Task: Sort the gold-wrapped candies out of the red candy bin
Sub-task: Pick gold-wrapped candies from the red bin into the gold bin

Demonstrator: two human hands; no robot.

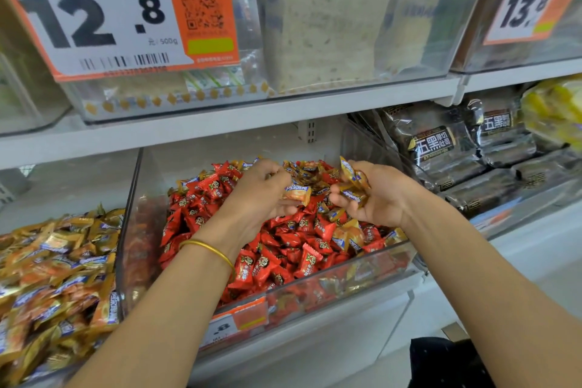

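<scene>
A: Where does the sorting stand?

B: Clear plastic bin of red candy (126,246) on the lower white shelf (393,318), with both hands over the heap. Small gold-wrapped candies (346,235) are scattered through the red-wrapped candies (261,264). They are thickest along the back and the right side, and a few lie against the front wall. Plenty left to pull, by my reading.

A: Hands?

B: Left hand (261,195) has curled fingers and pinches a single gold one at the fingertips. Right hand (374,198) is palm up, fingers bent round a small clutch of gold ones, with one poking up above the rest.

A: How will they handle?

B: Light, I'd judge. They are little pillow packs in glossy, crinkly film, likely slick against one another. Probably a firm sweet inside, so not fragile. The crimped, saw-toothed end fins look the surest place for a fingertip pinch, and the plump middle suits scooping several at once. The heap is loose, so expect it to slide and bury pieces underneath.

A: Risks?

B: The right hand looks near full and could shed one. A red stray might ride along.

A: Where do they go?

B: The neighbouring bin of gold wrappers with blue labels (56,261), just left, seems the likely home.
</scene>
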